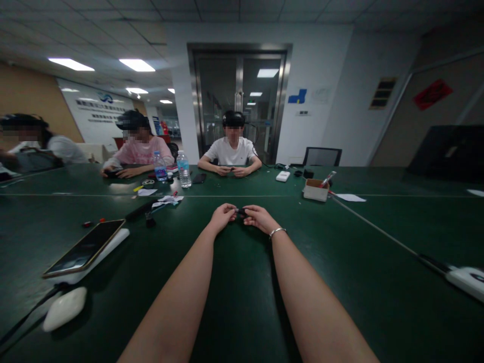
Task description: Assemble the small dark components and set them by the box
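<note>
Both arms reach out over the dark green table [242, 287]. Between my hands is a small black object [241, 212] with a greyish left end, too small to name. My left hand [223, 217] pinches its grey end with thumb and fingertips. On the other side my right hand [260, 218], with a silver bracelet [278, 232] at the wrist, grips the black part. The two hands nearly meet, just above or on the table; which of these I cannot tell. Fingers cover part of the object.
On the left lie a phone [86, 248] on a white block, a white rounded case [65, 308] and paper scraps [168, 200]. Two water bottles [184, 169] stand farther back. An open box [316, 190] sits right of centre. A person [232, 151] sits opposite; others sit left.
</note>
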`<state>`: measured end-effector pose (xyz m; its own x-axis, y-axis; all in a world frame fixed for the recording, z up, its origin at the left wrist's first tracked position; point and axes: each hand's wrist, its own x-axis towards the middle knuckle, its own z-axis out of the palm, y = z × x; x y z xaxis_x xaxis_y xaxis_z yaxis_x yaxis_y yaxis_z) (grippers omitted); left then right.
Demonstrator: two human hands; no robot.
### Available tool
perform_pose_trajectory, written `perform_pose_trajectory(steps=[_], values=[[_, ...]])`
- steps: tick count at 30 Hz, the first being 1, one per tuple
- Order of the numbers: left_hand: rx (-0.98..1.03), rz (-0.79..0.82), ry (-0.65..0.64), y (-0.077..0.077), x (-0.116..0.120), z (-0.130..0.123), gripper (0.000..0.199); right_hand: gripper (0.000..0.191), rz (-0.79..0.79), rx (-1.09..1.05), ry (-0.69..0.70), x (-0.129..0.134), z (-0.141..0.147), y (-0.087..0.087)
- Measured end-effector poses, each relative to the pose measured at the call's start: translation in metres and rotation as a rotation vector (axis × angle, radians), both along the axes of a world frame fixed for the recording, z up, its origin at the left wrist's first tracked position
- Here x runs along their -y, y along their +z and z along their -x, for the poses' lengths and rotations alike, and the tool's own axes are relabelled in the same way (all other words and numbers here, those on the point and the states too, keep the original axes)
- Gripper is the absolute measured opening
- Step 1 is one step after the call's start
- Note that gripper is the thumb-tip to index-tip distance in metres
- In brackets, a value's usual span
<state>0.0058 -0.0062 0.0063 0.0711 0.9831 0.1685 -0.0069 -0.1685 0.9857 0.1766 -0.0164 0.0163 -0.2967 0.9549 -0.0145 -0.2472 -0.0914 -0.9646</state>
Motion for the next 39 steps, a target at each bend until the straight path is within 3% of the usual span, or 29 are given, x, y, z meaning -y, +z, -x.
perform_pose_trajectory(steps=[10,26,39], values=[[-0.086,0.024,0.023,0.0036,0.0029,-0.0003,0.014,0.018,0.003,0.007,-0.024,0.0008,-0.0002,-0.0001],[-0.339,-0.066,0.058,-0.0023,-0.0004,0.001,0.039,0.018,-0.039,-0.014,-0.007,0.0001,-0.0033,-0.0028],[-0.374,-0.047,0.08,0.0006,0.001,-0.0001,0.046,0.021,-0.053,-0.011,0.008,0.0008,-0.0038,-0.0024]])
